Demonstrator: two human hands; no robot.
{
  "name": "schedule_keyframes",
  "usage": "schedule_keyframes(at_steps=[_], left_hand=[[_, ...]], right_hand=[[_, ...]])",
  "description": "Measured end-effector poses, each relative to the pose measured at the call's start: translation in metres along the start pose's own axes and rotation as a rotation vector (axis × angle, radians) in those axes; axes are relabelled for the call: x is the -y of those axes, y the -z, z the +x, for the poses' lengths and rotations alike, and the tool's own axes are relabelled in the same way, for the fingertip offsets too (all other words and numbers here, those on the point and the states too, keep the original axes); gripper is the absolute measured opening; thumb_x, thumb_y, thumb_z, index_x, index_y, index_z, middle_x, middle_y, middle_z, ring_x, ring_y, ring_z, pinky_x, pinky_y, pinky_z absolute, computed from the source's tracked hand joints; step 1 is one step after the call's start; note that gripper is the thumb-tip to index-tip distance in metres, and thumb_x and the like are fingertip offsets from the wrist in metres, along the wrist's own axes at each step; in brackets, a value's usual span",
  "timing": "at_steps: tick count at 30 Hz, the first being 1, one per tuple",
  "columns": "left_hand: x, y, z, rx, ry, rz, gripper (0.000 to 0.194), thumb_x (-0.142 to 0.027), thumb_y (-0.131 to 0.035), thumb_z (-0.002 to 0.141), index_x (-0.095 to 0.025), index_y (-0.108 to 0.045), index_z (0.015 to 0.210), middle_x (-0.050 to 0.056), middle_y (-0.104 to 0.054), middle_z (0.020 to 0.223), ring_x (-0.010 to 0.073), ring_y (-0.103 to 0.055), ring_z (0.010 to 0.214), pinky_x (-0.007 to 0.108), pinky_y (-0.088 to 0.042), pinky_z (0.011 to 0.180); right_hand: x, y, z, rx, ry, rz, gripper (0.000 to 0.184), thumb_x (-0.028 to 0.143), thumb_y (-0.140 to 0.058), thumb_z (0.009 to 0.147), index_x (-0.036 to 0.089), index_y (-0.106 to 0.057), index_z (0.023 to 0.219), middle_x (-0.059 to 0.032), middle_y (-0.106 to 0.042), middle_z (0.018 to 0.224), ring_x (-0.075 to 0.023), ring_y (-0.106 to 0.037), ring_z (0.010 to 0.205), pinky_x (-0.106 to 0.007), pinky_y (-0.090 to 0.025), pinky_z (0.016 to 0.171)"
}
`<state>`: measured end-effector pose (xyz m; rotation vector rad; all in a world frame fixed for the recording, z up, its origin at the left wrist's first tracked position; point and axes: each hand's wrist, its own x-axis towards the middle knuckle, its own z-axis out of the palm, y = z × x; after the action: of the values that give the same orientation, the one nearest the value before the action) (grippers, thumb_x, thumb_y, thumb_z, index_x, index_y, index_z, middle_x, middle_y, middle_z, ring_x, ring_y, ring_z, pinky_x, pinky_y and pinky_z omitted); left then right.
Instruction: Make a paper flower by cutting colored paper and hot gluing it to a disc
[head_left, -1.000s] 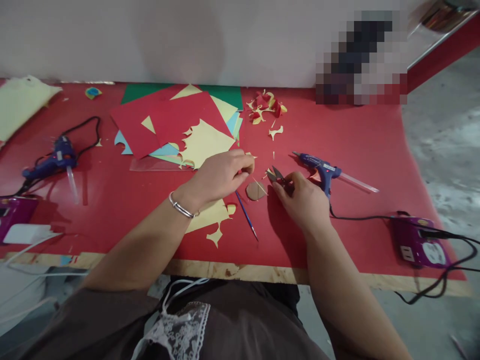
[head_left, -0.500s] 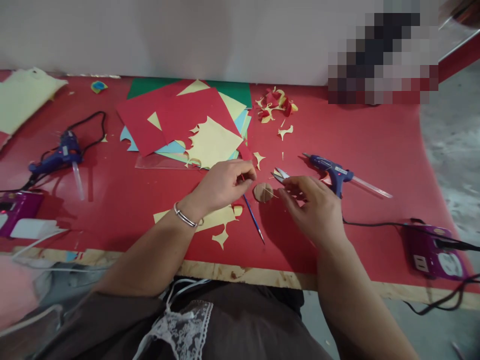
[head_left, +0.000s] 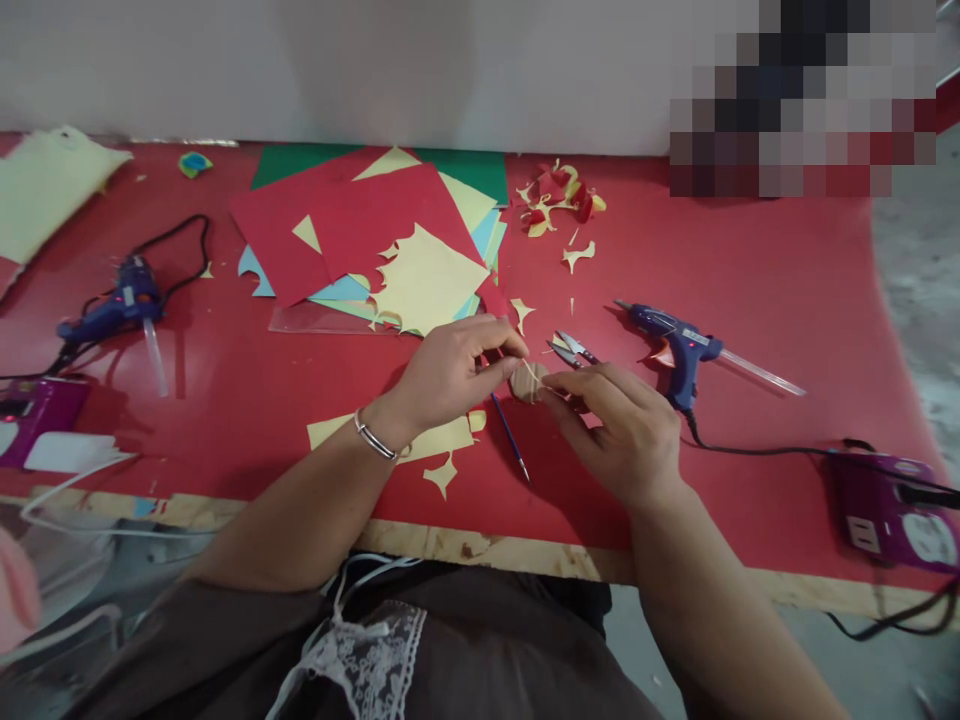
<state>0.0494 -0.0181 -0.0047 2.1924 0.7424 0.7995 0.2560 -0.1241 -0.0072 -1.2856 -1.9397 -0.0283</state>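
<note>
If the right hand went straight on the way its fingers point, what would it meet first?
Probably the left hand, across the round brown disc; whether the right hand would brush that disc first is unclear in depth.

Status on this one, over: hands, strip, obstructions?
Left hand pinching thin pale strip; right hand at its other end. Strip over round brown disc. Open scissors close by right hand.

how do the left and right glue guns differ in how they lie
The handle of the left glue gun points left; that of the right glue gun points toward the person. The glue stick of the left glue gun juts toward the person; that of the right juts rightward. Both are blue, lying on the red tabletop.
</note>
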Motion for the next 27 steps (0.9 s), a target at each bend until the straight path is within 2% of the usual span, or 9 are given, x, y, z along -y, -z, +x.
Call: schedule_keyframes(at_steps=[4, 10, 14, 21, 23, 25, 27], left_hand=[[0.001, 0.000, -0.001, -0.049, -0.054, -0.007, 0.009, -0.020, -0.067, 0.103, -0.020, -0.074, 0.097, 0.002, -0.073, 0.087, 0.0156, -0.066, 0.082, 0.030, -0.051, 0.076], [0.000, 0.000, -0.002, -0.033, -0.007, -0.002, 0.012, -0.026, -0.066, 0.104, -0.023, -0.075, 0.097, 0.003, -0.076, 0.091, 0.0167, -0.069, 0.085, 0.031, -0.054, 0.080], [0.001, -0.001, -0.002, -0.037, -0.009, 0.005, 0.012, -0.028, -0.066, 0.104, -0.023, -0.075, 0.098, 0.003, -0.076, 0.091, 0.0172, -0.069, 0.086, 0.031, -0.055, 0.081], [0.000, -0.002, -0.002, -0.029, -0.044, -0.005, 0.013, -0.027, -0.067, 0.105, -0.022, -0.075, 0.096, 0.003, -0.075, 0.088, 0.0163, -0.069, 0.084, 0.031, -0.054, 0.081], [-0.001, -0.003, -0.002, -0.030, 0.006, -0.023, 0.010, -0.027, -0.066, 0.104, -0.022, -0.074, 0.101, 0.003, -0.077, 0.092, 0.0159, -0.070, 0.087, 0.030, -0.055, 0.082], [-0.004, -0.002, -0.003, -0.057, 0.114, -0.061, 0.009, -0.025, -0.066, 0.102, -0.021, -0.073, 0.106, 0.004, -0.078, 0.095, 0.0149, -0.071, 0.086, 0.028, -0.056, 0.078], [-0.009, 0.001, -0.003, -0.054, 0.243, -0.118, 0.008, -0.026, -0.068, 0.100, -0.019, -0.071, 0.099, 0.003, -0.077, 0.088, 0.0137, -0.070, 0.077, 0.025, -0.055, 0.069]], right_hand=[[0.001, 0.001, 0.000, -0.014, -0.044, 0.032, 0.014, 0.011, -0.069, 0.101, 0.023, -0.071, 0.108, -0.0032, -0.083, 0.091, -0.0169, -0.076, 0.074, -0.028, -0.056, 0.066], [0.005, 0.003, 0.001, 0.015, -0.109, 0.029, 0.011, 0.018, -0.067, 0.103, 0.026, -0.074, 0.104, -0.0032, -0.082, 0.089, -0.0175, -0.075, 0.069, -0.030, -0.058, 0.064], [0.007, 0.002, 0.000, -0.012, -0.096, 0.035, 0.009, 0.019, -0.069, 0.103, 0.026, -0.074, 0.104, -0.0028, -0.082, 0.089, -0.0172, -0.075, 0.069, -0.030, -0.058, 0.065], [0.006, 0.002, -0.001, -0.047, -0.036, 0.016, 0.015, 0.011, -0.071, 0.100, 0.024, -0.072, 0.104, -0.0046, -0.083, 0.093, -0.0176, -0.077, 0.074, -0.029, -0.060, 0.066], [0.005, 0.002, -0.002, -0.056, -0.014, 0.003, 0.013, 0.011, -0.070, 0.101, 0.024, -0.072, 0.102, -0.0045, -0.082, 0.089, -0.0171, -0.075, 0.071, -0.029, -0.060, 0.065], [0.004, 0.002, -0.002, -0.062, -0.009, -0.030, 0.012, 0.014, -0.068, 0.102, 0.024, -0.072, 0.099, -0.0034, -0.081, 0.085, -0.0164, -0.073, 0.068, -0.029, -0.059, 0.064], [0.004, 0.002, -0.002, -0.064, -0.018, -0.083, 0.012, 0.016, -0.067, 0.102, 0.025, -0.072, 0.096, -0.0027, -0.080, 0.083, -0.0161, -0.072, 0.065, -0.030, -0.058, 0.063]])
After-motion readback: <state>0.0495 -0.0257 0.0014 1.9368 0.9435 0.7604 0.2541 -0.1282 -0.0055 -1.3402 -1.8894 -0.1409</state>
